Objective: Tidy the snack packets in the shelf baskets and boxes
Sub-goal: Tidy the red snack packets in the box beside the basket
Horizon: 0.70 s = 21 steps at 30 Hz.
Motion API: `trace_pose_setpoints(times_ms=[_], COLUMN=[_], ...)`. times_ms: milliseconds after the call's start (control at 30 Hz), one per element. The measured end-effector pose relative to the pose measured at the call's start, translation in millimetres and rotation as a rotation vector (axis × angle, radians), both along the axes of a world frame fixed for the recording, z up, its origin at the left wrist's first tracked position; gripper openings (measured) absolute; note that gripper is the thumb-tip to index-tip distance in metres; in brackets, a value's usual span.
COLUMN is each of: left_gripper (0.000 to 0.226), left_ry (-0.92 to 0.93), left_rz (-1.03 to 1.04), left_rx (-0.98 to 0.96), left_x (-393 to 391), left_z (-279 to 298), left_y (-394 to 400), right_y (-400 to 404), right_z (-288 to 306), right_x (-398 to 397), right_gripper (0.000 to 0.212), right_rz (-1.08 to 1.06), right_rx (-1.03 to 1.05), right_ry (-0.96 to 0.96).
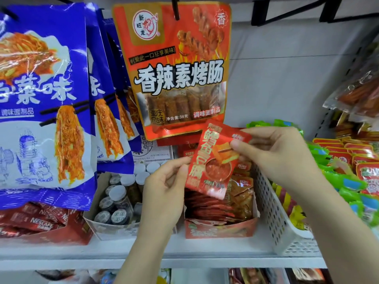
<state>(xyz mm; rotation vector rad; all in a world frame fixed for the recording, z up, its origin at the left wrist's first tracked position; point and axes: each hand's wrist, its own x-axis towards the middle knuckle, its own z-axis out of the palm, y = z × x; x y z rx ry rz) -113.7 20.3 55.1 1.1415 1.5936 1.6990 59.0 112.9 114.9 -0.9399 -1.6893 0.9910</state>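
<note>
Red tofu snack packet, pinched between left hand and right hand above its red display box at the shelf's front edge: not yet replaced, tidying apparently unfinished.

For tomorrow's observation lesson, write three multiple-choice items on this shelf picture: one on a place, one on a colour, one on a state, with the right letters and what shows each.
1. Over which container is the small red packet held?
A. the red cardboard box
B. the white perforated basket
C. the box of small jars

2. What colour are the large bags hanging at left?
A. green
B. blue and white
C. black

3. How is the packet held?
A. lying loose on the shelf
B. by one hand alone
C. pinched by left hand and right hand

Answers: 1 A, the red box lies directly under it; 2 B, blue with white panels; 3 C, fingers of both hands grip its edges.
</note>
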Motion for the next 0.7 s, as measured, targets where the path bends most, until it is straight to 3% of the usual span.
trace_pose_setpoints(times_ms=[133, 233, 300, 500, 700], left_gripper=[0.027, 0.038, 0.034, 0.029, 0.030], left_ry=[0.425, 0.637, 0.725, 0.793, 0.833], left_rz=[0.062, -0.095, -0.191, -0.200, -0.204], left_rx=[-0.130, -0.274, -0.333, -0.300, -0.247], left_x=[-13.6, -18.5, -17.9, -21.2, -22.7], left_z=[-9.0, -19.9, -25.3, -32.0, -33.8], left_y=[9.7, 16.6, 19.7, 22.8, 22.9], right_y=[6.8, 7.7, 8.6, 12.5, 18.5], right_z=[-1.4, -12.7, -21.7, -50.3, -67.9], right_x=[8.8, 4.1, -3.8, -28.0, -45.9], right_gripper=[0.013, 0.015, 0.016, 0.016, 0.017], right_rz=[-0.309, -0.338, -0.294, -0.145, -0.030], right_rx=[0.361, 0.497, 0.479, 0.410, 0.432], right_ry=[-0.210, -0.335, -0.328, -0.310, -0.431])
